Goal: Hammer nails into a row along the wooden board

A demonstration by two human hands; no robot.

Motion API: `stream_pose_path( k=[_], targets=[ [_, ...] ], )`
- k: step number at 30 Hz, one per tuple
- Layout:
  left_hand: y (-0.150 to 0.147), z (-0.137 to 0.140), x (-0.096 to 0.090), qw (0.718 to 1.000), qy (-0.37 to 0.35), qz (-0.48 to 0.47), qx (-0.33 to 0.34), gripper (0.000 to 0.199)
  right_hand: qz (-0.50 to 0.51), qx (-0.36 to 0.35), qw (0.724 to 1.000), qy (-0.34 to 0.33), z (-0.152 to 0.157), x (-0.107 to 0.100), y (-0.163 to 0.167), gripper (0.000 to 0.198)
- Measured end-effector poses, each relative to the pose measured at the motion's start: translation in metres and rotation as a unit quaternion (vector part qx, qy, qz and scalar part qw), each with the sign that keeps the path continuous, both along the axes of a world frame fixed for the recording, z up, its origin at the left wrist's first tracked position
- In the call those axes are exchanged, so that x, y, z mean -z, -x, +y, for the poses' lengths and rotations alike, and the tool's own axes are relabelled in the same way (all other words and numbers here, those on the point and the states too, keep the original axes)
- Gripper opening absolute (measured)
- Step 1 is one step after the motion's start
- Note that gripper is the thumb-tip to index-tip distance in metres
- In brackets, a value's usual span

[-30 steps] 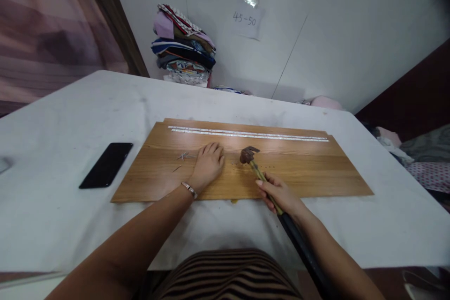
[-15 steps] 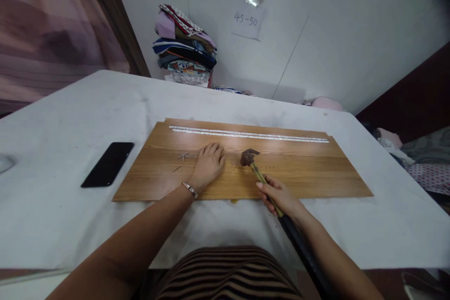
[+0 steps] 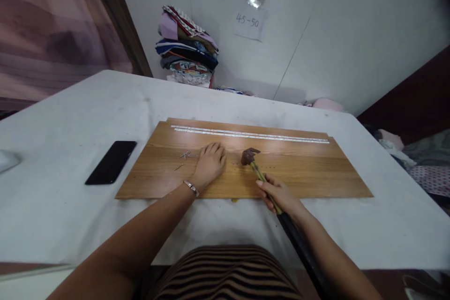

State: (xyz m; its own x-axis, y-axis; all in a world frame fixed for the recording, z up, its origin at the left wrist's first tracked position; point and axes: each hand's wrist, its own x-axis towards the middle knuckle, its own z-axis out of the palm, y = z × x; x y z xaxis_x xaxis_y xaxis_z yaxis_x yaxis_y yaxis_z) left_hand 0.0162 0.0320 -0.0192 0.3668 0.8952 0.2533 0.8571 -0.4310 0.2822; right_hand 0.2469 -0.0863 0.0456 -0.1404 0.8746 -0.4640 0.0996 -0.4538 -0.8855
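Note:
A brown wooden board (image 3: 309, 173) lies flat before me. My left hand (image 3: 211, 161) rests palm down on it, fingers stretched out. Beside those fingers lies a small heap of nails (image 3: 186, 155), with a single nail (image 3: 179, 167) apart from it. My right hand (image 3: 277, 192) is wrapped around the handle of a claw hammer (image 3: 250, 156). The hammer's rusty head is at the middle of the board, beside a row of small nail heads (image 3: 269, 167). Its dark grip runs back under my right forearm. Whether the head touches the board I cannot tell.
A white table (image 3: 140, 98) carries the board. To the left lies a black phone (image 3: 111, 162). Two pale measuring strips (image 3: 249, 136) run along the board's far part. A stack of folded clothes (image 3: 190, 47) stands at the back by the wall, under paper signs (image 3: 250, 25).
My view has shifted slightly, moving the phone and the board's left edge a little right in the picture. Both hands and the hammer hold nearly the same places.

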Motion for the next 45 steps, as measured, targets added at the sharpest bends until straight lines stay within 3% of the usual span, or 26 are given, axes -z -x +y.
stream_pose_path(
  k=[5, 13, 22, 30, 45],
  targets=[
    [0.000, 0.000, -0.001, 1.000, 0.009, 0.002, 0.002, 0.037, 0.002, 0.005, 1.000, -0.002, 0.000, -0.009, 0.001, 0.052],
    [-0.001, 0.000, 0.000, 1.000, 0.005, -0.002, 0.002, 0.036, 0.009, 0.004, 1.000, 0.003, 0.001, 0.004, 0.003, 0.058],
    [0.000, -0.001, -0.001, 1.000, 0.008, -0.014, 0.006, 0.034, 0.010, -0.001, 1.000, 0.002, 0.000, -0.002, 0.000, 0.052],
    [-0.001, -0.001, -0.002, 1.000, 0.005, 0.000, -0.002, 0.031, 0.012, -0.004, 1.000, -0.001, -0.001, 0.013, -0.003, 0.054],
    [0.002, -0.003, -0.002, 1.000, 0.005, -0.015, 0.009, 0.036, 0.014, 0.001, 1.000, 0.005, -0.001, 0.007, 0.002, 0.055]
  ],
)
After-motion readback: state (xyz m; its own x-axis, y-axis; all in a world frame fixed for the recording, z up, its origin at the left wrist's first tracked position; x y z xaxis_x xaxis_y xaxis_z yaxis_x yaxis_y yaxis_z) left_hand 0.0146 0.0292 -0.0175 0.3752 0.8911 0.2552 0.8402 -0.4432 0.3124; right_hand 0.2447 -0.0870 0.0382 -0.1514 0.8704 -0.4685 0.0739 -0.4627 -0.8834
